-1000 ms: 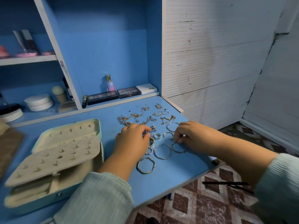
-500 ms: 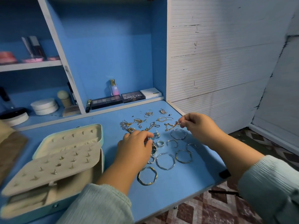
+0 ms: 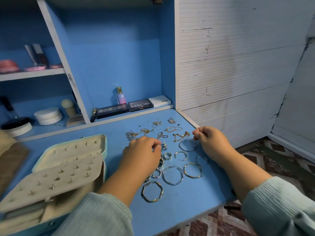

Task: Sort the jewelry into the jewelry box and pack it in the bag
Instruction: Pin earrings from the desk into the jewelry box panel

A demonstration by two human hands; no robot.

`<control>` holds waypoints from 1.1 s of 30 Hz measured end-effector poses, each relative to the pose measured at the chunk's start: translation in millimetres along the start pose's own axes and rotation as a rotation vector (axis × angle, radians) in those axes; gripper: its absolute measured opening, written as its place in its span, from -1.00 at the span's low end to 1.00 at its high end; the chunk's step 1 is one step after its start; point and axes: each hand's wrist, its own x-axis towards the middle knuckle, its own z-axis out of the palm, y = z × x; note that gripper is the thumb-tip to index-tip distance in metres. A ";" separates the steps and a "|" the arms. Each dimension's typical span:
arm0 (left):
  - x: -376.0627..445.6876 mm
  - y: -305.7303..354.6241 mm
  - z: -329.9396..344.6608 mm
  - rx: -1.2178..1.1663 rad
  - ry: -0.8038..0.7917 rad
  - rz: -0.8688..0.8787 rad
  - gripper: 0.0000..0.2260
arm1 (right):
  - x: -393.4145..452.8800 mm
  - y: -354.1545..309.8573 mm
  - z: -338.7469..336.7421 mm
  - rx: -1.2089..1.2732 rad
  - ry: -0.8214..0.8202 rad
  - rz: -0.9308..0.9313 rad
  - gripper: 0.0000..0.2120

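An open pale jewelry box [image 3: 100, 142] stands at the desk's left, its stud panel [image 3: 56, 183] carrying a few earrings. Loose jewelry is spread over the blue desk [image 3: 184, 206]: gold chains [image 3: 180, 135] at the back, small rings [image 3: 167, 155] in the middle, hoops and bangles [image 3: 172, 175] at the front, and a gold bangle [image 3: 152, 191] nearest me. My left hand [image 3: 143, 154] is curled over the rings and pinches a small silver ring. My right hand [image 3: 209, 140], with curled fingers, pinches the right end of a gold chain.
A brown fabric item [image 3: 10, 160] lies at the far left edge. Makeup palettes [image 3: 139, 104], a perfume bottle [image 3: 121, 96] and round white compacts [image 3: 48, 115] line the back shelf. A white ribbed wall [image 3: 238, 65] borders the desk's right; patterned floor lies below.
My right hand left the front hoops and moved back and right to the gold chain. My left hand stayed over the rings.
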 end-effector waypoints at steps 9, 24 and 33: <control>64.0 9.5 -21.8 0.016 -0.054 -0.240 -0.78 | -2.0 -0.3 0.9 0.053 0.028 0.005 -0.84; 136.5 -35.0 -2.2 0.230 -0.092 -0.222 -0.72 | 17.5 0.8 0.8 0.092 -0.035 0.161 -0.79; 155.4 -36.0 11.9 0.128 0.009 -0.030 -0.83 | 15.5 5.6 11.3 0.093 0.064 0.104 -0.85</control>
